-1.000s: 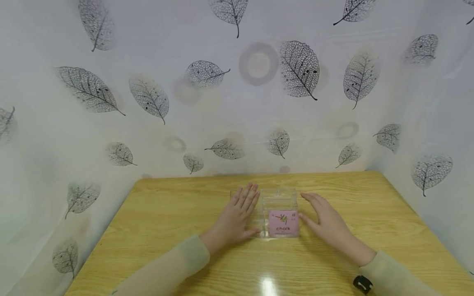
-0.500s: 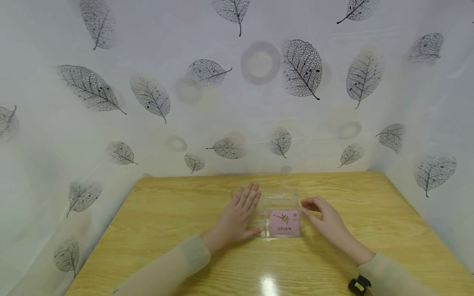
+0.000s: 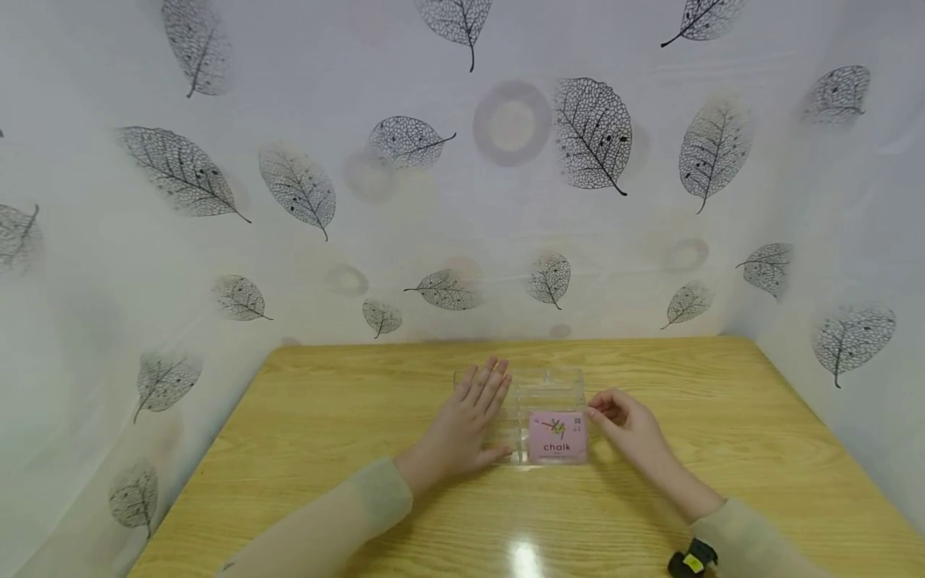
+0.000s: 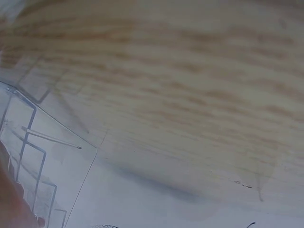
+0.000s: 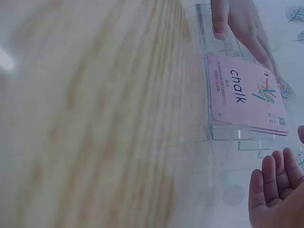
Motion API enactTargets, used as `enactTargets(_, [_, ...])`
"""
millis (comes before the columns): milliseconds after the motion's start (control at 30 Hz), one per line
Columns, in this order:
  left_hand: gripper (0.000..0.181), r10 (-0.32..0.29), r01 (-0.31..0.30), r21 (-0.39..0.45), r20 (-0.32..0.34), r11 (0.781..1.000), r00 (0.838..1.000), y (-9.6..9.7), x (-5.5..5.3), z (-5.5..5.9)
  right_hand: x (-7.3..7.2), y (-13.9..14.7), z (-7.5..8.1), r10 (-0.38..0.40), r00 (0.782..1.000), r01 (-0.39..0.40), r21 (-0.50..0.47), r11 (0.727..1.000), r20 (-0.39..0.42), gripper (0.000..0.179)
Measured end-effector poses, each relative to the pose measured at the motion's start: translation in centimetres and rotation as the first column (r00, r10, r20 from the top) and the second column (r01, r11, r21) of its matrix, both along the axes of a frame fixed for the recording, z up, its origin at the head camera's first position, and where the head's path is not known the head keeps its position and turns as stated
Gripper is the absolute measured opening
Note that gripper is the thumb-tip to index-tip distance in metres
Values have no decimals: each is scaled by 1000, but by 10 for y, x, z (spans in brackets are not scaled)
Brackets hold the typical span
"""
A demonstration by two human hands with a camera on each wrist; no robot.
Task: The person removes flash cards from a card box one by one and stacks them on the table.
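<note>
A clear plastic rack (image 3: 551, 382) with stepped compartments lies on the wooden table. Its front right compartment contains a small stack of pink cards, the top card (image 3: 557, 438) printed "chalk" above a drawing of coloured sticks. My left hand (image 3: 461, 427) rests with straight fingers over the rack's left half, hiding part of it; the right wrist view shows that hand (image 5: 244, 23) beyond the cards. Just off the rack's right edge, my right hand (image 3: 634, 429) has loosely bent fingers near the card stack. In the right wrist view, nothing shows between its fingers (image 5: 269, 178) and thumb.
The wood-grain table (image 3: 325, 417) extends around the rack on all sides. A pale cloth (image 3: 433, 217) with dark leaf prints hangs behind and at both sides. A black device (image 3: 692, 559) sits at my right wrist.
My right hand's fingers have drawn in from a wider spread, with fingertips and thumb closer together beside the rack. My left hand stays in place on the rack.
</note>
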State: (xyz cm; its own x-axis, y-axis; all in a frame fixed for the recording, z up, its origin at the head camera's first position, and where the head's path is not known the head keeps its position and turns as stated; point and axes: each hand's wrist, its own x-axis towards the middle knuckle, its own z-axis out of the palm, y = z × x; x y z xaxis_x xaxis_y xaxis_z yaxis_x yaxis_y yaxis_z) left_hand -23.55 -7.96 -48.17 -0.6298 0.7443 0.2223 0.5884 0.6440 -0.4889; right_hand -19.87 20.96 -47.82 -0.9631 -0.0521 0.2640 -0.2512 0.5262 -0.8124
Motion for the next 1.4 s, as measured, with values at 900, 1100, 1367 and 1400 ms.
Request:
enactTargets(900, [105,11,-11,-18,14,1000,1000,1,2,4,3,-6,-2,15,989,3,-119,993,147,24])
enactTargets(1100, [104,9,-9,-4,37,1000,999,2,1,3,3,-6,0,4,988,14,-112,994,157,23])
enactTargets(1367, [106,-1,1,3,30,1000,1000,2,0,1,2,-5,-2,-3,990,17,-99,995,138,22])
enactTargets(1400, [106,-2,2,2,30,1000,1000,2,0,1,2,-5,-2,-4,991,17,-97,995,134,22])
